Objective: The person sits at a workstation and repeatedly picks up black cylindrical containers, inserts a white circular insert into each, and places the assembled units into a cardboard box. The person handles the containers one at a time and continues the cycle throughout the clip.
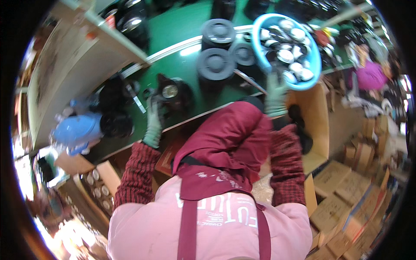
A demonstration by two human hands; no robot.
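My left hand (153, 123), in a pale green glove with dark fingers, is at the left side of a dark, glossy pot-like thing (177, 97) on the green bench. Its fingers look closed against that thing's edge; a pale metallic disc shows on top of it. My right hand (275, 96), gloved alike, reaches over the near rim of a light blue basin (317, 65). Its dark fingers point in among white-and-black round parts (286, 56) and blend with them, so whether they hold one is hidden. A thin metal rod (250, 81) lies just left of this hand.
Several dark lidded canisters (216, 64) stand left of the basin. A blue jug-shaped thing (80, 130) with a black end lies at the left, near a metal strip (138, 100). A wooden panel (65, 69) borders the bench. Cardboard boxes (338, 182) are stacked at the right.
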